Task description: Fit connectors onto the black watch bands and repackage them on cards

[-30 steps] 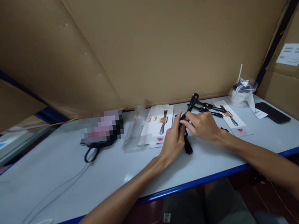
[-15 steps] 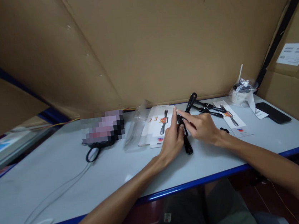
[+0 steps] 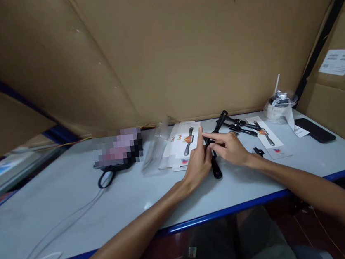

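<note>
A black spokeshave [image 3: 217, 169] stands at a slant between my hands, one handle pointing up and away, the other down towards me. Around its middle, my left hand [image 3: 198, 159] grips it with the index finger stretched upward. My right hand [image 3: 232, 149] has its thumb and fingers closed at the same middle part, the index fingertip close to the left index finger. The fingers cover the spokeshave's centre, so any small part there is hidden. To the right of my right hand lies a small black part [image 3: 258, 151]. Further spokeshaves [image 3: 242, 127] lie behind it.
Printed cards [image 3: 186, 140] with spokeshave pictures and clear plastic sleeves [image 3: 156, 150] lie left of my hands. Another card [image 3: 267, 137], a phone [image 3: 315, 130] and a plastic-wrapped white container [image 3: 274, 109] are right. A dark item with a loop [image 3: 107, 178] and cables sit left.
My right hand has shifted slightly left and lower at the spokeshave's middle, and its index finger has straightened. The small black part shows more fully. My left hand keeps its hold.
</note>
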### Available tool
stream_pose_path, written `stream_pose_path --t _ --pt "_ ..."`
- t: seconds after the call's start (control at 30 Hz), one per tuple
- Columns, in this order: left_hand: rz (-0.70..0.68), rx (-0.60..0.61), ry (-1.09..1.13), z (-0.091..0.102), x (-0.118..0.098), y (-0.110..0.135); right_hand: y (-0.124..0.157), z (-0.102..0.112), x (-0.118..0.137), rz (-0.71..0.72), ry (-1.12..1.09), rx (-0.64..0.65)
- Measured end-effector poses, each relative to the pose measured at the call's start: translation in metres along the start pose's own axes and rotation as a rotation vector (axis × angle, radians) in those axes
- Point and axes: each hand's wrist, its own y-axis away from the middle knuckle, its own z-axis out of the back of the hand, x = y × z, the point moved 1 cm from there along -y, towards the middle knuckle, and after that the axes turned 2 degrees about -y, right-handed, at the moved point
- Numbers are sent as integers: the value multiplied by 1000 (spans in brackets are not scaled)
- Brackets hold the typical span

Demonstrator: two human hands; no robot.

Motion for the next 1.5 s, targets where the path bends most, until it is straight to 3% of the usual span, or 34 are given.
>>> stream_pose_path --t 0.1,0.23,0.43,0.5,0.63,0.73,0.8,0.87,0.97,1.1,1.27,1.5 --pt "3 3 49 0 0 0 -3 7 3 -7 -127 -48" --pt "-2 25 63 0 -1 -1 -10 23 3 13 -151 -237" --pt "-18 27 3 4 -3 -2 -20 62 -2 94 419 -499" --pt "-29 39 -44 6 -5 -3 -21 70 -3 160 571 -452" --pt "-52 95 -107 7 -4 -5 -17 59 -9 287 803 -142" --pt "-49 157 -60 5 2 -7 -13 40 -18 273 917 86" --pt "-11 210 18 3 7 -9 -12 33 -22 228 912 158" --pt "46 256 103 1 11 -11 -13 32 -23 188 855 129" --pt "114 269 191 -1 14 -13 -15 37 -19 149 728 -61" --pt "50 131 108 0 15 -14 -14 35 -7 146 628 -276" --pt "-71 -13 -87 1 14 -12 -6 16 3 127 614 -95" --pt "-119 -5 -247 1 6 -7 -2 7 6 71 731 22"
